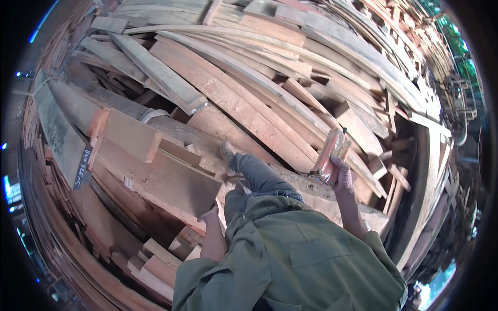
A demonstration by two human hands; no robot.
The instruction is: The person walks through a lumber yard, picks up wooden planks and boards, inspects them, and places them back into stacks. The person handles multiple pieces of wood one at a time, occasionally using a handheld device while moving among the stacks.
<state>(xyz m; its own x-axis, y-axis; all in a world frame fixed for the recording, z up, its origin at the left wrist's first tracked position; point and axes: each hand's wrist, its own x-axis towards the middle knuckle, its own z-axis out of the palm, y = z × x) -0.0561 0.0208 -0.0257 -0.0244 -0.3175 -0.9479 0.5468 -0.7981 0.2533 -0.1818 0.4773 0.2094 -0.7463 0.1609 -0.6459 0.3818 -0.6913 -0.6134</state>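
Note:
My right hand (343, 174) is closed round a blocky, shiny reddish-brown object (330, 154) with a small dark knob at its top end; I cannot make out its exact kind. It is held up at the right, above the stacked planks. Lower and to the left, my left hand (210, 214) grips the near corner of a wide, flat wooden board (182, 179). That board lies on the timber to my left, and part of my left fingers is hidden at its edge.
Long planks (233, 98) fill the far side in uneven heaps. A thick log (179, 129) runs across near my feet. Short wood blocks (161, 262) lie at lower left, and a dark label with handwriting (83, 167) marks a plank end. Leaning boards (423, 192) stand at right.

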